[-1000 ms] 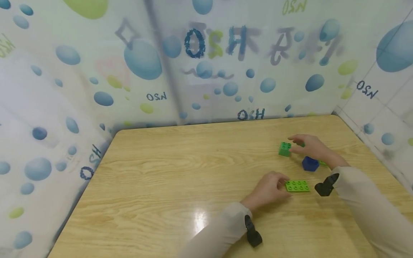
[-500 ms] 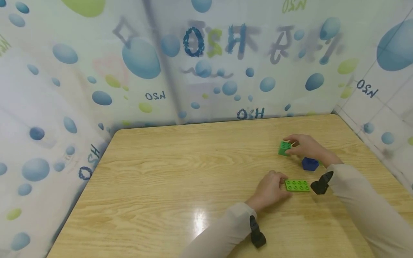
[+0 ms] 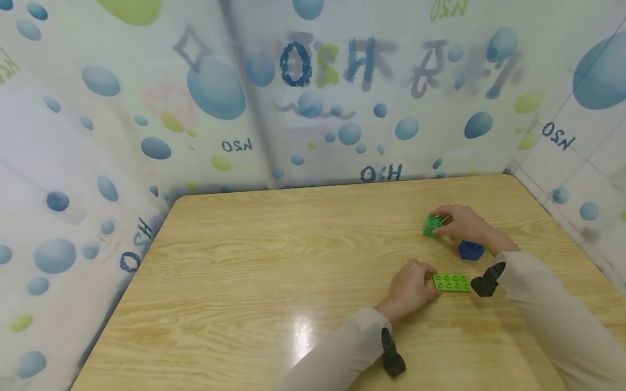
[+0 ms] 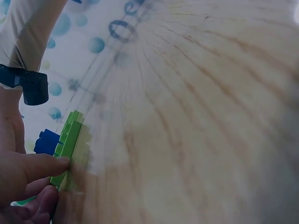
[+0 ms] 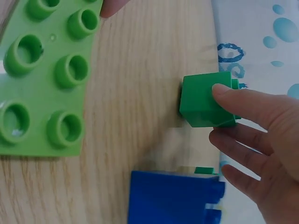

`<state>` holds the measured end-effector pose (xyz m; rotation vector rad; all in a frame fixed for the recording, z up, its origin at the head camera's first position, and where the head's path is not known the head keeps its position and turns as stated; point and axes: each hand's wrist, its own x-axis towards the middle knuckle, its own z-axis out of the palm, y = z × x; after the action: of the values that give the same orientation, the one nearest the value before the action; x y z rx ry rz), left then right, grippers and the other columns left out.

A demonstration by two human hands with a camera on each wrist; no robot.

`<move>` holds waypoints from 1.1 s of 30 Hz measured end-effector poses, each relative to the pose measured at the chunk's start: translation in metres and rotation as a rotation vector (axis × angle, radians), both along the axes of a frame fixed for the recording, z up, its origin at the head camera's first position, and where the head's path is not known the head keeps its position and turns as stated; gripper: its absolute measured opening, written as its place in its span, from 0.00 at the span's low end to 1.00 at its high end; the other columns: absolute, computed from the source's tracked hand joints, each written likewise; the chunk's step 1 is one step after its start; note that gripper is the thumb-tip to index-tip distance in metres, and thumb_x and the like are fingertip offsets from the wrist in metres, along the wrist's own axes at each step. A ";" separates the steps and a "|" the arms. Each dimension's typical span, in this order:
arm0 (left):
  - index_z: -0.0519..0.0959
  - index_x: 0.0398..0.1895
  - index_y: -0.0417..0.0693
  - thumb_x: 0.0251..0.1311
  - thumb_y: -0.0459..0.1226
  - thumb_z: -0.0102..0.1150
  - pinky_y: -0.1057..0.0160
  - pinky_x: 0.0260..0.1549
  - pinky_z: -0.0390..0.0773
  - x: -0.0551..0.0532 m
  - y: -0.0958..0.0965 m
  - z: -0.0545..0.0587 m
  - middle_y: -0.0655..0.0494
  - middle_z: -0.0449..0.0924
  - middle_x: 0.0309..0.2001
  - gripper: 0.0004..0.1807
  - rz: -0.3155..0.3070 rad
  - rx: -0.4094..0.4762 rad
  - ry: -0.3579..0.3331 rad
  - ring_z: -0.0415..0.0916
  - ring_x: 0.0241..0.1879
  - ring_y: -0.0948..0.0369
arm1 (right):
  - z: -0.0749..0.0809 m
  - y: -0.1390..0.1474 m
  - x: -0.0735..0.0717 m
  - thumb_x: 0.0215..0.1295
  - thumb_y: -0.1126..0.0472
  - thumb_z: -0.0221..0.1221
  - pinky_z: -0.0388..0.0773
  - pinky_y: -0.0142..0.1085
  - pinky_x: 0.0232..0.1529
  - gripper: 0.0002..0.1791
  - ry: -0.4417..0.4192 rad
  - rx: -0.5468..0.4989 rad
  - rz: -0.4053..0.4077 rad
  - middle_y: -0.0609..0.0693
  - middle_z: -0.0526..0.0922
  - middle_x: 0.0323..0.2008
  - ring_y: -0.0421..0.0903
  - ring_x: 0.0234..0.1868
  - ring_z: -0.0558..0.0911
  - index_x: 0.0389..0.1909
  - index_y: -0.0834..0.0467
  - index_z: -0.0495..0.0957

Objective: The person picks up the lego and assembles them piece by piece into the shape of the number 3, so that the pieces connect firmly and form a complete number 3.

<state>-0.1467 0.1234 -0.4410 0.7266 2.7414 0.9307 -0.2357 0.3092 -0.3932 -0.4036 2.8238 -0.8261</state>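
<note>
My left hand (image 3: pixel 411 288) pinches the left end of a flat light-green building plate (image 3: pixel 451 282) with two rows of studs, lying on the wooden table (image 3: pixel 244 244). The left wrist view shows a fingertip against the edge of that plate (image 4: pixel 70 142). Farther back, my right hand (image 3: pixel 464 224) holds a small green building brick (image 3: pixel 431 226) between thumb and fingers. In the right wrist view the thumb presses one face of this brick (image 5: pixel 201 102), fingers on the opposite side. A blue building brick (image 3: pixel 470 250) stands between both, partly below the right wrist.
Part of another green piece (image 5: pixel 204 170) shows behind the blue brick in the right wrist view; the rest of it is hidden. A curtain (image 3: pixel 313 136) with printed bubbles hangs along the table's back edge. Black wrist cameras sit on both sleeves.
My right hand has moved left to the small green brick and its thumb and fingers have come together on it. My left hand has stayed at the plate with hardly any shift.
</note>
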 end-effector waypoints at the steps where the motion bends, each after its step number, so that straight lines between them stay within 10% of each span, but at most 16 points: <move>1: 0.81 0.45 0.52 0.46 0.41 0.70 0.78 0.24 0.61 0.000 0.000 0.000 0.66 0.66 0.28 0.20 -0.001 0.002 -0.002 0.60 0.26 0.73 | 0.001 0.000 0.001 0.57 0.59 0.62 0.74 0.50 0.40 0.28 0.002 0.003 0.000 0.67 0.75 0.48 0.62 0.46 0.75 0.56 0.69 0.69; 33: 0.81 0.43 0.52 0.44 0.40 0.71 0.78 0.25 0.62 0.000 0.000 0.001 0.66 0.68 0.30 0.19 0.014 0.034 -0.030 0.63 0.28 0.74 | 0.038 0.002 0.066 0.51 0.62 0.66 0.76 0.44 0.34 0.26 0.158 0.119 0.152 0.53 0.80 0.37 0.52 0.37 0.78 0.50 0.68 0.74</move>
<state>-0.1471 0.1237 -0.4402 0.6935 2.7148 0.9847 -0.1695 0.3112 -0.3554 -0.6827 2.9207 -0.6178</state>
